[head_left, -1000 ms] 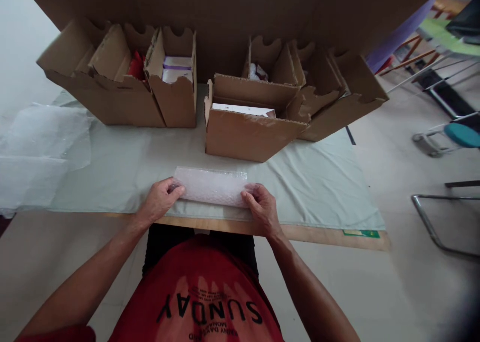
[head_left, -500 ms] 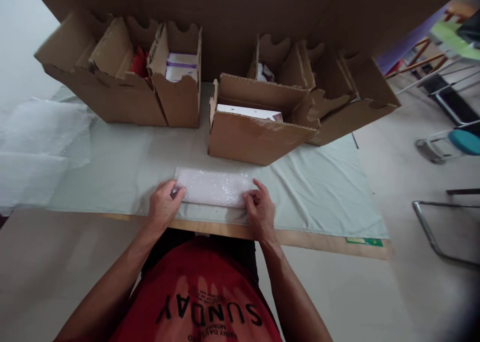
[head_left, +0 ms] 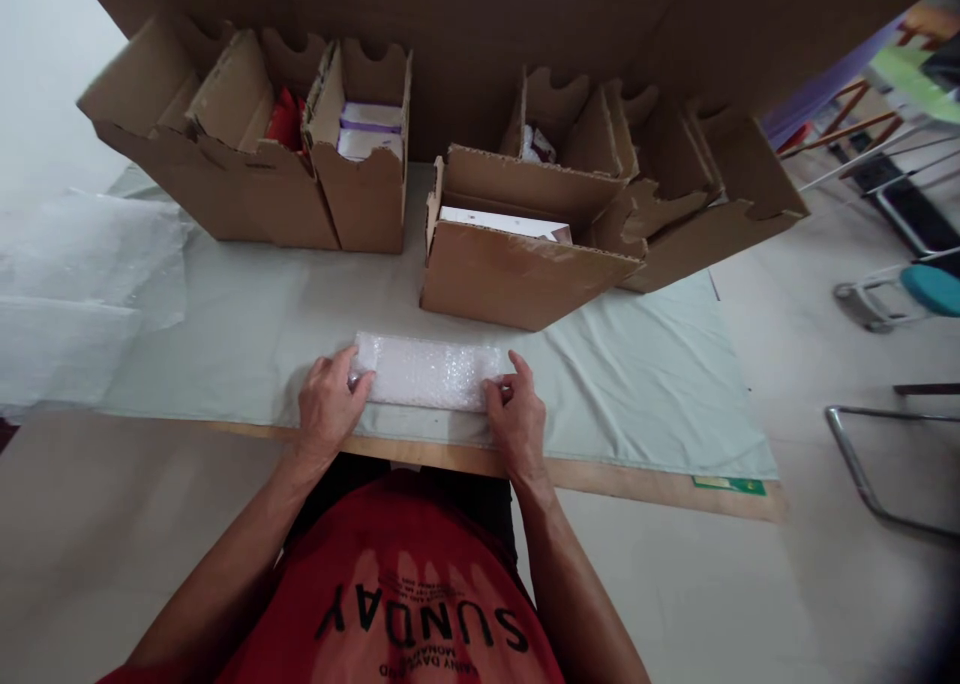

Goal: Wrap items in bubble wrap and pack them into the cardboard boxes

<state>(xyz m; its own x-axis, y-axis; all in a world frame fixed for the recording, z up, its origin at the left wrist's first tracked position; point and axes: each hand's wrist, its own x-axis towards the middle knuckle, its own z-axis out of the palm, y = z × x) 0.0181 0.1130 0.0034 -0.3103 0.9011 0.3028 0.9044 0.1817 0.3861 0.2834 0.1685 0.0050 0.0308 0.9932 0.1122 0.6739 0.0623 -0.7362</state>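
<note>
A flat, oblong bubble-wrapped package (head_left: 427, 372) lies near the front edge of the table, its long side running left to right. What is inside looks pale, but the wrap hides its kind. My left hand (head_left: 330, 399) grips the package's left end, thumb at the near corner and fingers curled at the side. At the opposite end, my right hand (head_left: 517, 409) pinches the wrap between thumb and curled fingers. Just beyond the package stands a cardboard box (head_left: 517, 279) with a white boxed item (head_left: 502, 224) inside.
Sheets of bubble wrap (head_left: 67, 264) lie at the table's left. Cardboard bins stand along the back: one holds red packets (head_left: 285, 119), another white-and-purple boxes (head_left: 370, 142). A pale green cloth (head_left: 247, 334) covers the table. On the floor at right is a teal-topped stool (head_left: 930, 289).
Both hands keep their hold at the package's two ends. The wrap at the left end has shifted slightly under my left fingers. The whole view has moved a little.
</note>
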